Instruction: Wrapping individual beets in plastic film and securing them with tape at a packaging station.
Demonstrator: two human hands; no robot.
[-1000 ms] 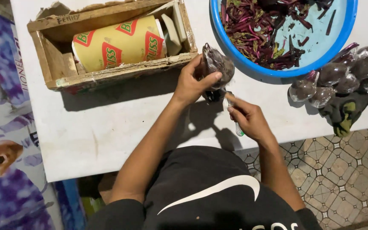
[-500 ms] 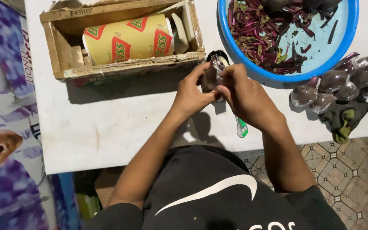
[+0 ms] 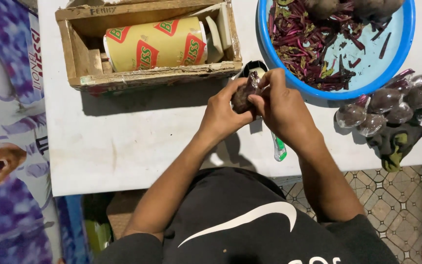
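My left hand (image 3: 223, 111) and my right hand (image 3: 283, 105) meet over the white table (image 3: 137, 146), both closed around a dark round beet (image 3: 243, 96) covered in clear film. The fingertips of my right hand pinch the film at the beet's top. A green-handled tool (image 3: 279, 146) lies on the table just under my right wrist, with no hand on it. Right behind the beet is a small dark round object (image 3: 255, 65), partly hidden.
A wooden box (image 3: 152, 76) at the back holds a yellow roll of cling film (image 3: 155, 44). A blue basin (image 3: 391, 63) of purple peelings sits back right. Several film-wrapped beets (image 3: 391, 102) and a dark cloth (image 3: 396, 139) lie on the right. The table edge is near my body.
My right hand has moved up from beside the green-handled tool to join my left hand on the beet. The tool stays on the table.
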